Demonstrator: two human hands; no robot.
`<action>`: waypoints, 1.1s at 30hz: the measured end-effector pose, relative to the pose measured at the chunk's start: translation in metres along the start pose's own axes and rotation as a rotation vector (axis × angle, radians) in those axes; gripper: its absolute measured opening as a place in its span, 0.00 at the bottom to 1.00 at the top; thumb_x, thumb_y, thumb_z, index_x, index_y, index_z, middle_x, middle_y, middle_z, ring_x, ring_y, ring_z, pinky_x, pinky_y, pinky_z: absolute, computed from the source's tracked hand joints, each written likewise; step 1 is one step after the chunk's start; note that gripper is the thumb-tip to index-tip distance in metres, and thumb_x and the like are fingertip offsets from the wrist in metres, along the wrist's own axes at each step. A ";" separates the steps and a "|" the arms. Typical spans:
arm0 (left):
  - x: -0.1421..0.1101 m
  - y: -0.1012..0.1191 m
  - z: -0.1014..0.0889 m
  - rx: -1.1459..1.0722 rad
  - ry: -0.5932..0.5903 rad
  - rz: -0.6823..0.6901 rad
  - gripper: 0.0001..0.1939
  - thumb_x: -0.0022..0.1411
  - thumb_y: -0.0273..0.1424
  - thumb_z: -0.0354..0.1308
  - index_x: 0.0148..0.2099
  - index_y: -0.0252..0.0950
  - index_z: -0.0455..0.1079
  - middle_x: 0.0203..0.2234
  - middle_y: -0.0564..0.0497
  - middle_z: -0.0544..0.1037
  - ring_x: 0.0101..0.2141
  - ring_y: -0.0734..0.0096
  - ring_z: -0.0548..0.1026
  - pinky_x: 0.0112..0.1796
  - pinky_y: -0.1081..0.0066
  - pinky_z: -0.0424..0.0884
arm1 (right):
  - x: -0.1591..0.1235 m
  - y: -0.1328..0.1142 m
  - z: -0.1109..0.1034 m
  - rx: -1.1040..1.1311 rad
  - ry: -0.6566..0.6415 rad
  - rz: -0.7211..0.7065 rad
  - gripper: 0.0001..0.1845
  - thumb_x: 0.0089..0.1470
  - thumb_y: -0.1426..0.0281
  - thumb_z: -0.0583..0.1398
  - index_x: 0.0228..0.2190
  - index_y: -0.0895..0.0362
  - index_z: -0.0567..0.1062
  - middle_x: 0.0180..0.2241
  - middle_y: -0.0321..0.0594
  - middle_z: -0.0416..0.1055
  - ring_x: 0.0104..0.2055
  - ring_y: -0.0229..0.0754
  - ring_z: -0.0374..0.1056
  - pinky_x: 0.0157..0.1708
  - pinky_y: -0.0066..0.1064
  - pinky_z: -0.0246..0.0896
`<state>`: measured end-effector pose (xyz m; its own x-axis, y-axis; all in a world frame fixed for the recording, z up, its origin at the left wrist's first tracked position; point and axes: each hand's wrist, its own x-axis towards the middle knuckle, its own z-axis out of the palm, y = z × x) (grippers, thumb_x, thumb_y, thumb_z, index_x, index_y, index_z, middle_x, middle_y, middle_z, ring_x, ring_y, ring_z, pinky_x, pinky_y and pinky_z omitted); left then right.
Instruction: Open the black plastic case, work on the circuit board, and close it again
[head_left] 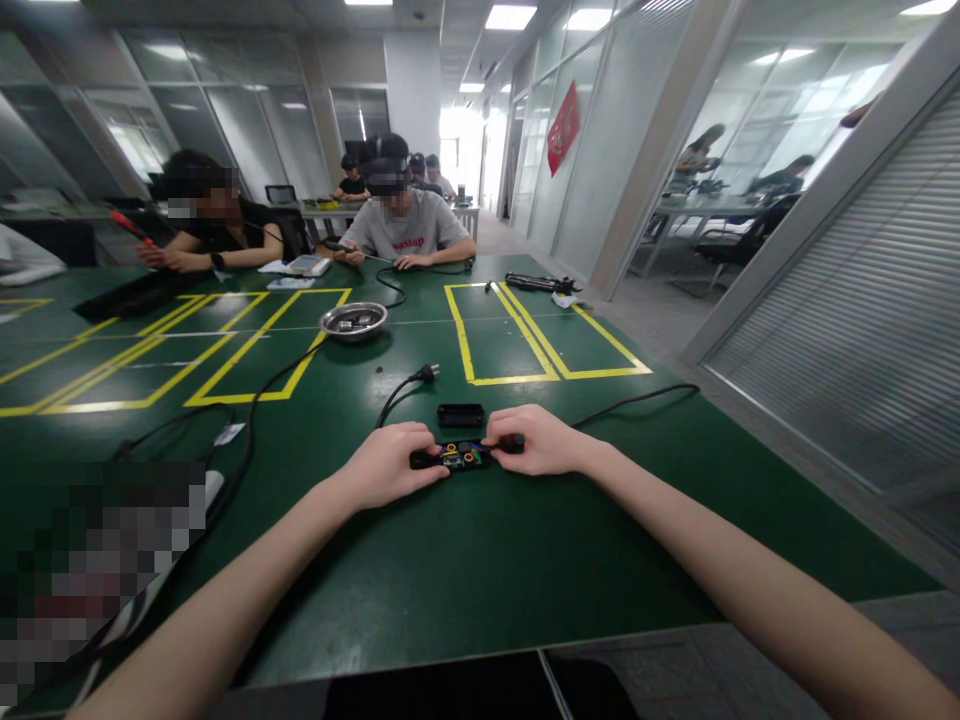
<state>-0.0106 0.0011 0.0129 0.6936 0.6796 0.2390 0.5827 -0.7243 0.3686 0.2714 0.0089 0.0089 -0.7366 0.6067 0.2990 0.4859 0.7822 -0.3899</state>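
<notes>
An opened black power adapter (pixel 463 457) lies on the green table in front of me, its circuit board with copper-coloured coils facing up. My left hand (pixel 394 465) grips its left end between thumb and fingers. At the opposite end, my right hand (pixel 529 440) is closed on the casing where a black cable seems to enter; its fingertips partly hide that spot. Just behind the adapter sits a separate black half-shell (pixel 460 414), hollow side up. Left of it, a black cable ends in a mains plug (pixel 427 373).
A metal bowl (pixel 354 321) with small metal parts stands further back. Yellow tape outlines (pixel 514 380) mark the green table (pixel 450 570). A folded black tripod-like object (pixel 540 283) lies at the far edge. Several people sit beyond, one holding a tool. Cables run along the left.
</notes>
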 end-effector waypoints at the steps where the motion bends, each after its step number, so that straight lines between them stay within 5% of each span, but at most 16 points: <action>1: 0.000 0.001 0.000 0.013 -0.003 0.005 0.08 0.64 0.37 0.66 0.36 0.38 0.75 0.32 0.52 0.78 0.30 0.69 0.76 0.31 0.72 0.67 | 0.000 -0.001 -0.001 -0.023 -0.013 0.002 0.04 0.52 0.76 0.63 0.30 0.55 0.77 0.32 0.37 0.75 0.32 0.39 0.71 0.32 0.28 0.61; 13: 0.002 -0.005 0.002 0.188 0.080 0.098 0.07 0.69 0.36 0.61 0.39 0.38 0.75 0.38 0.47 0.78 0.39 0.62 0.77 0.40 0.66 0.74 | 0.004 -0.004 -0.001 -0.406 -0.124 -0.071 0.08 0.60 0.72 0.59 0.36 0.56 0.80 0.38 0.44 0.77 0.36 0.44 0.72 0.32 0.31 0.60; 16: 0.002 -0.007 0.005 0.166 0.122 0.104 0.07 0.66 0.35 0.64 0.39 0.37 0.73 0.51 0.41 0.78 0.49 0.55 0.78 0.48 0.59 0.76 | 0.003 -0.001 0.006 -0.341 -0.040 -0.077 0.07 0.59 0.73 0.59 0.33 0.56 0.79 0.35 0.43 0.77 0.35 0.44 0.73 0.32 0.32 0.63; 19: 0.002 -0.010 0.013 0.083 0.120 0.100 0.10 0.63 0.36 0.66 0.39 0.37 0.70 0.64 0.38 0.71 0.59 0.49 0.73 0.57 0.52 0.72 | 0.005 0.005 0.019 -0.208 0.188 0.004 0.07 0.58 0.72 0.60 0.33 0.55 0.79 0.35 0.43 0.77 0.37 0.44 0.74 0.37 0.33 0.68; 22: 0.004 -0.013 0.020 0.035 0.110 0.023 0.13 0.63 0.36 0.66 0.45 0.38 0.70 0.63 0.37 0.72 0.63 0.50 0.71 0.61 0.51 0.70 | 0.009 0.015 0.031 -0.192 0.389 0.164 0.14 0.61 0.67 0.61 0.48 0.54 0.80 0.49 0.48 0.77 0.51 0.50 0.73 0.50 0.42 0.71; 26: 0.003 -0.014 0.023 0.018 0.104 0.007 0.12 0.63 0.38 0.66 0.43 0.38 0.68 0.68 0.35 0.66 0.68 0.46 0.64 0.63 0.48 0.67 | 0.012 0.026 0.040 -0.153 0.305 0.246 0.21 0.62 0.65 0.62 0.56 0.54 0.76 0.59 0.50 0.73 0.62 0.56 0.67 0.61 0.54 0.63; 33: 0.001 -0.013 0.020 -0.080 0.127 0.019 0.18 0.60 0.34 0.68 0.50 0.39 0.68 0.68 0.37 0.66 0.63 0.48 0.70 0.60 0.51 0.71 | 0.007 0.019 0.036 0.154 0.299 0.266 0.11 0.59 0.73 0.62 0.45 0.55 0.78 0.45 0.44 0.79 0.49 0.48 0.75 0.53 0.45 0.71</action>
<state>-0.0093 0.0087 -0.0096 0.6421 0.6790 0.3559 0.5309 -0.7287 0.4325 0.2585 0.0234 -0.0274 -0.4152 0.8164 0.4013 0.5480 0.5766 -0.6061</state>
